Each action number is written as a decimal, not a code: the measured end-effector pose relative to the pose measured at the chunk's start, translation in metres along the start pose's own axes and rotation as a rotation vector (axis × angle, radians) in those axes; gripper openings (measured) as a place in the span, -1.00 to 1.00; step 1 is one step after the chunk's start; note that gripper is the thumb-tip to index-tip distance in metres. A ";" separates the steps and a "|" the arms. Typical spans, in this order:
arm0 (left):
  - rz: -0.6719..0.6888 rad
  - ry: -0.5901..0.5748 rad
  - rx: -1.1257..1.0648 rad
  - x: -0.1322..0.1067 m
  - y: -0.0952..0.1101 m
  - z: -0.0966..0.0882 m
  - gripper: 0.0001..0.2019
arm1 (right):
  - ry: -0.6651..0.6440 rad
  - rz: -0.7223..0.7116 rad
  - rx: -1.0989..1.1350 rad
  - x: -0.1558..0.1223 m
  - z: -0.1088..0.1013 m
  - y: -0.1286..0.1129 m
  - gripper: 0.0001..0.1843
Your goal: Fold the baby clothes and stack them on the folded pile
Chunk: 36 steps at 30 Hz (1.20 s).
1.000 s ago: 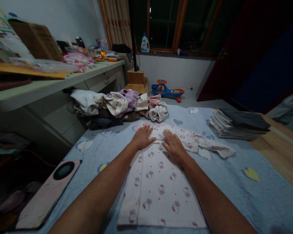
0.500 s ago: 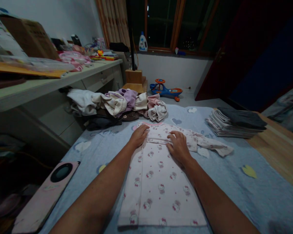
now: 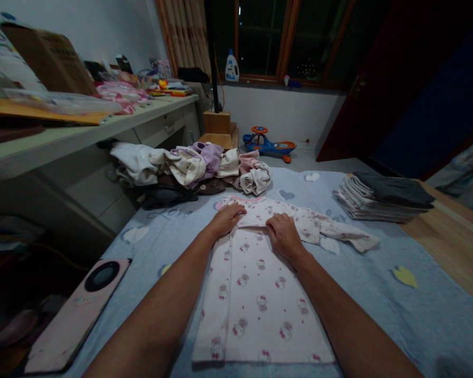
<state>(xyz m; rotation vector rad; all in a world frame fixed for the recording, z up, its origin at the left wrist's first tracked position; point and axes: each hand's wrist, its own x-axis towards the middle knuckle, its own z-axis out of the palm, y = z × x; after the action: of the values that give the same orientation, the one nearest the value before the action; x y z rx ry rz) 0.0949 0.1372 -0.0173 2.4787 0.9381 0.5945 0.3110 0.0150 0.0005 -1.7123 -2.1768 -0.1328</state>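
A white long-sleeved shirt (image 3: 260, 294) with a small pink cartoon-cat print lies spread on the bed, collar at the far end. Its left sleeve is folded across the upper part; the right sleeve (image 3: 345, 231) stretches out to the right. My left hand (image 3: 229, 219) rests flat on the folded cloth near the left shoulder, fingers extended. My right hand (image 3: 284, 235) has its fingers curled together at the lower edge of the folded sleeve, pinching the cloth. Its fingertips are partly hidden.
A heap of crumpled clothes (image 3: 189, 165) lies at the far left of the blue bedspread (image 3: 372, 310). Folded clothes (image 3: 382, 197) are stacked at the right. A pink phone-shaped case (image 3: 79, 315) is at the near left. Beyond stand a cluttered desk (image 3: 142, 118) and a ride-on toy (image 3: 268, 144).
My right hand's fingers, spread over the sleeve before, have closed on its edge and moved slightly left. My left hand has slid slightly right, flatter on the cloth.
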 end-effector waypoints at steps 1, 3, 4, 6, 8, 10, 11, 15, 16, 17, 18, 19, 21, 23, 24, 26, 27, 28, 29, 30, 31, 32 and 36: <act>-0.010 -0.014 0.031 -0.001 0.001 -0.001 -0.70 | -0.005 -0.010 0.014 -0.001 -0.001 0.000 -0.85; -0.037 -0.046 0.099 -0.001 0.004 -0.001 -0.62 | -0.042 -0.033 0.049 -0.003 -0.002 0.001 -0.86; -0.052 -0.064 0.132 -0.002 0.006 -0.001 -0.57 | -0.060 -0.036 0.066 -0.003 -0.002 0.001 -0.86; -0.078 -0.111 0.188 -0.002 0.008 -0.001 -0.47 | -0.068 -0.008 0.096 -0.003 -0.001 0.003 -0.82; -0.098 -0.155 0.223 -0.002 0.011 -0.001 -0.42 | -0.052 0.048 0.129 -0.002 0.000 0.004 -0.79; -0.113 -0.176 0.243 -0.002 0.012 -0.002 -0.38 | -0.037 0.105 0.142 -0.001 0.002 0.004 -0.80; -0.116 -0.181 0.250 -0.002 0.012 -0.002 -0.37 | -0.041 0.128 0.129 0.000 0.002 0.004 -0.80; -0.127 -0.201 0.267 -0.002 0.013 -0.003 -0.34 | -0.111 0.266 -0.036 0.000 0.002 0.003 -0.80; -0.132 -0.204 0.270 -0.002 0.013 -0.004 -0.34 | -0.127 0.316 -0.078 0.000 0.002 0.003 -0.79; -0.136 -0.204 0.272 -0.002 0.014 -0.004 -0.33 | -0.136 0.368 -0.116 0.000 0.001 0.004 -0.78; -0.139 -0.206 0.274 -0.002 0.014 -0.004 -0.32 | -0.138 0.413 -0.149 0.000 0.000 0.006 -0.77; -0.142 -0.206 0.275 -0.002 0.014 -0.005 -0.32 | -0.131 0.442 -0.177 0.000 -0.001 0.007 -0.77; -0.140 -0.207 0.274 -0.002 0.015 -0.005 -0.31 | -0.091 0.441 -0.208 0.000 -0.001 0.011 -0.76; -0.133 -0.205 0.273 -0.002 0.015 -0.005 -0.32 | -0.042 0.356 -0.181 0.000 0.001 0.013 -0.73; -0.127 -0.201 0.273 -0.002 0.014 -0.004 -0.32 | -0.033 0.296 -0.150 0.001 0.003 0.013 -0.68; -0.119 -0.176 0.281 -0.002 0.013 -0.001 -0.33 | -0.079 0.186 -0.082 0.002 0.007 0.013 -0.52; -0.123 -0.149 0.288 -0.003 0.012 0.000 -0.35 | -0.129 0.145 -0.055 0.002 0.009 0.012 -0.46; -0.135 -0.114 0.297 -0.003 0.011 0.002 -0.39 | -0.187 0.118 -0.036 0.002 0.011 0.011 -0.43; -0.150 -0.077 0.308 -0.003 0.010 0.004 -0.43 | -0.240 0.106 -0.023 0.003 0.012 0.011 -0.41; -0.166 -0.042 0.319 -0.003 0.009 0.006 -0.46 | -0.279 0.108 -0.016 0.003 0.012 0.010 -0.40; -0.183 -0.016 0.329 -0.002 0.008 0.008 -0.48 | -0.300 0.120 -0.015 0.003 0.012 0.010 -0.38; -0.198 -0.002 0.339 -0.002 0.007 0.009 -0.50 | -0.308 0.142 -0.019 0.002 0.012 0.010 -0.36; -0.259 -0.014 0.360 -0.001 0.007 0.012 -0.53 | -0.297 0.283 -0.060 -0.004 0.011 0.013 -0.21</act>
<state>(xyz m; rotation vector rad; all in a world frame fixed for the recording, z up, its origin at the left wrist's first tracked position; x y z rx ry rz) 0.1042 0.1294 -0.0235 2.5958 1.4404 0.3457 0.3215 0.0182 -0.0127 -2.1721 -2.1128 0.1406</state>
